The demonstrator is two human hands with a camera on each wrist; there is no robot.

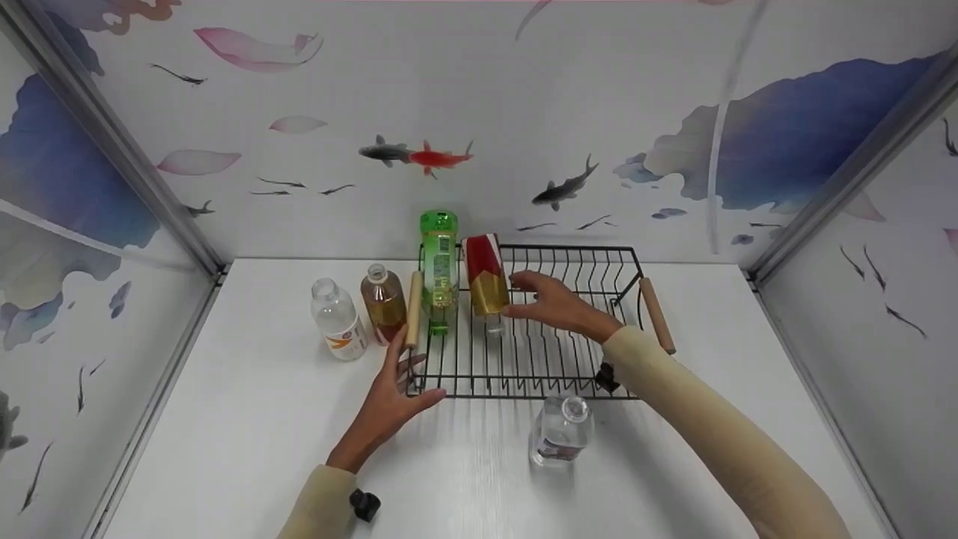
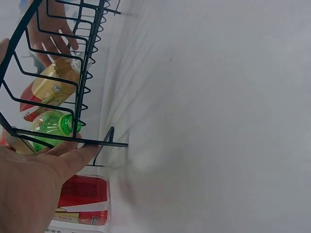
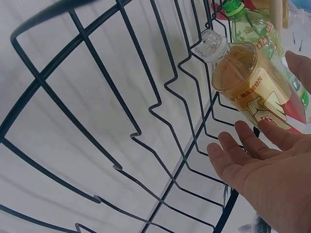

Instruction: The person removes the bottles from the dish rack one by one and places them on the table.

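Observation:
My left hand (image 1: 389,400) is at the front left corner of a black wire rack (image 1: 524,388), fingertips at its end wires just below the wooden handle (image 1: 413,311). Thumb and fingers are spread. Over the rack, my right hand (image 1: 557,302) has its fingers apart beside a plastic bottle with a red and gold label (image 1: 485,277); in the right wrist view this bottle (image 3: 262,87) leans neck down among the wires, uncapped. Left of it a green bottle (image 1: 440,273) also leans in the rack, its green cap (image 3: 233,8) low.
Left of the rack stand a clear bottle with a white and orange label (image 1: 340,322) and a brown-tinted bottle (image 1: 385,303). Another clear open bottle (image 1: 561,434) stands before the rack's front edge. A patterned wall (image 1: 479,97) rises behind it.

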